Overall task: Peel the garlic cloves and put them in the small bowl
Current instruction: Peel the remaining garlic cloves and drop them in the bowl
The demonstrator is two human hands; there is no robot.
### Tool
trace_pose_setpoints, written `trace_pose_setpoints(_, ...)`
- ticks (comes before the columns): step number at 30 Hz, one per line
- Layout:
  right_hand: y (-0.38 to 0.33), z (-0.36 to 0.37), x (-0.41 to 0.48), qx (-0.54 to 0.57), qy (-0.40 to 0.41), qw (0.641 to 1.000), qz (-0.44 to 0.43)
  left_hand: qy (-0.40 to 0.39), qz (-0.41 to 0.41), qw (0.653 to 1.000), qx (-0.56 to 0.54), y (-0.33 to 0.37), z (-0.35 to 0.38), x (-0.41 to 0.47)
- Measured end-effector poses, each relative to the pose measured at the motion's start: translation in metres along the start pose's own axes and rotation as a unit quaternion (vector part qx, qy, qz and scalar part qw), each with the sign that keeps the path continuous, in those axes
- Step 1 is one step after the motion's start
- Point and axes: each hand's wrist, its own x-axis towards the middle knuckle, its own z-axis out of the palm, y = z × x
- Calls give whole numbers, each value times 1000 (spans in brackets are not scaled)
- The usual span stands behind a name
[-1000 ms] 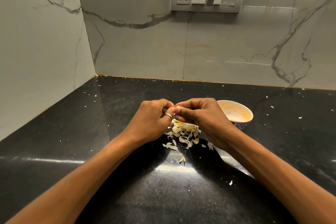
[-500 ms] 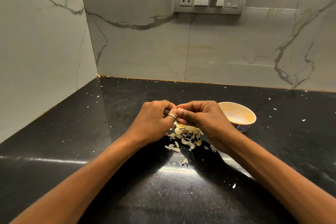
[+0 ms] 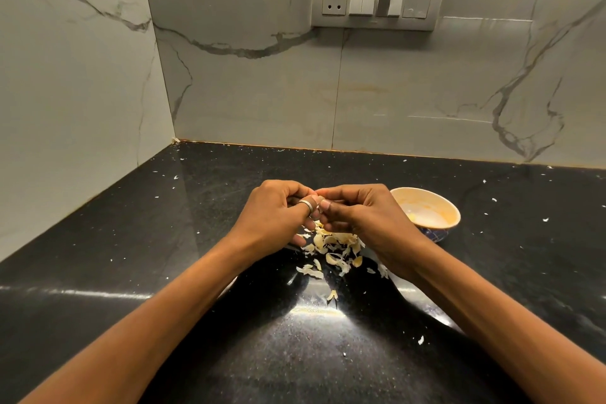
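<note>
My left hand point(image 3: 275, 223) and my right hand point(image 3: 360, 216) meet fingertip to fingertip above the black counter. Together they pinch a garlic clove point(image 3: 317, 199), almost wholly hidden by my fingers and thumbs. A ring sits on my left thumb. Under the hands lies a heap of pale garlic skins point(image 3: 331, 248). The small bowl point(image 3: 426, 211) stands just right of my right hand, cream inside with a dark patterned outside; something pale lies in its bottom.
The black stone counter point(image 3: 164, 239) is speckled with small skin flakes. Marble walls close it off at the left and back, forming a corner. A switch and socket panel point(image 3: 377, 2) is on the back wall.
Both hands stay together on the clove with only small finger shifts. The camera has tilted slightly, so the scene sits a little lower in view.
</note>
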Motion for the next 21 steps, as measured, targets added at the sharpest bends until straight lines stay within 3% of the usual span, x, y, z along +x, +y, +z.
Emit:
trace_pose_setpoints(9,1,-2,2,29,-10,999,13,9,-6,1000,-4,1,-1,0)
trace_pose_setpoints(14,-1,-2,2,30,-12,999,8,37,56,995,70,-3,2,-1)
trace_pose_setpoints(21,4,-2,2,-135,-13,990,-34,59,133,980,138,-7,1,0)
